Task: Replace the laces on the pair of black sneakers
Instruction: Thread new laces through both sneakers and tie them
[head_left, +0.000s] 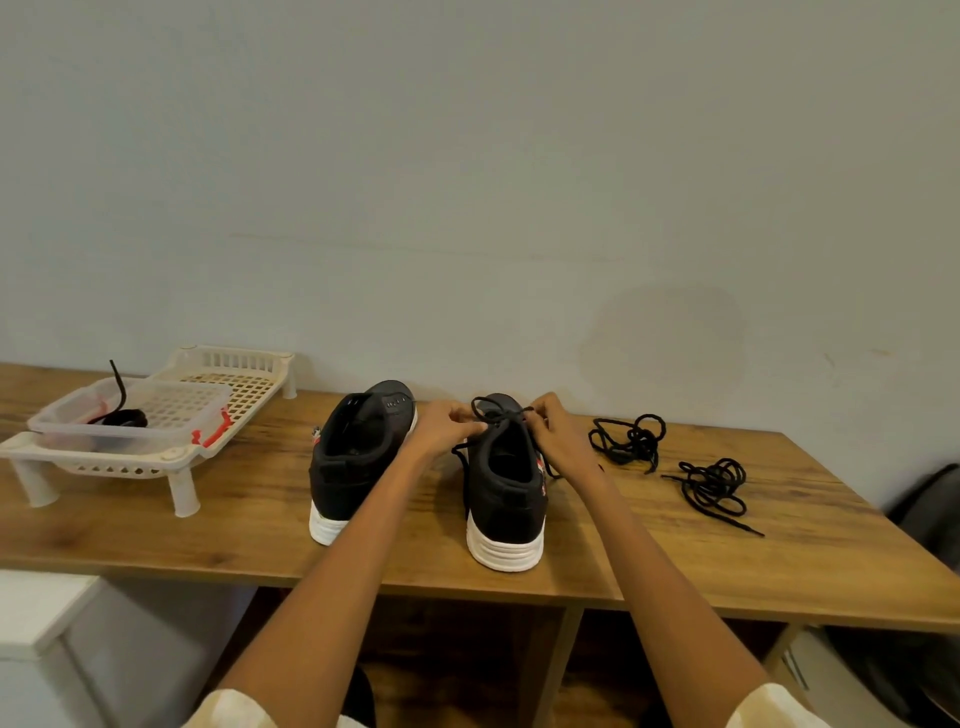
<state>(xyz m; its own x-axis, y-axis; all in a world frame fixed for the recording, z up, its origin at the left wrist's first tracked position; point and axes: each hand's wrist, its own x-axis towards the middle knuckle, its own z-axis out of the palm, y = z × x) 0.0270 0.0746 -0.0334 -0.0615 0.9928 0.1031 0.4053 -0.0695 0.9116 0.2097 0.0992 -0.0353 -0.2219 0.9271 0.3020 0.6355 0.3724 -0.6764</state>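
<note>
Head view: right sneaker (506, 486) lace (491, 408) between left hand (447, 427) and right hand (558, 431)

Both arms outstretched, left hand (448, 427) and right hand (558, 427) close together (fingers curled, pinching)

Not much of the person shows, just two bare arms coming up from the bottom edge of the head view. Both forearms are uncovered all the way to the wrists, no watch, bracelet or rings that can be made out. The left hand (451, 423) and right hand (557, 428) are bare too, no gloves. The sleeves are cream or off-white, a soft-looking fabric, and end up near the elbows: left sleeve (231, 709) and right sleeve (769, 706) only peek in at the frame's bottom.
</note>
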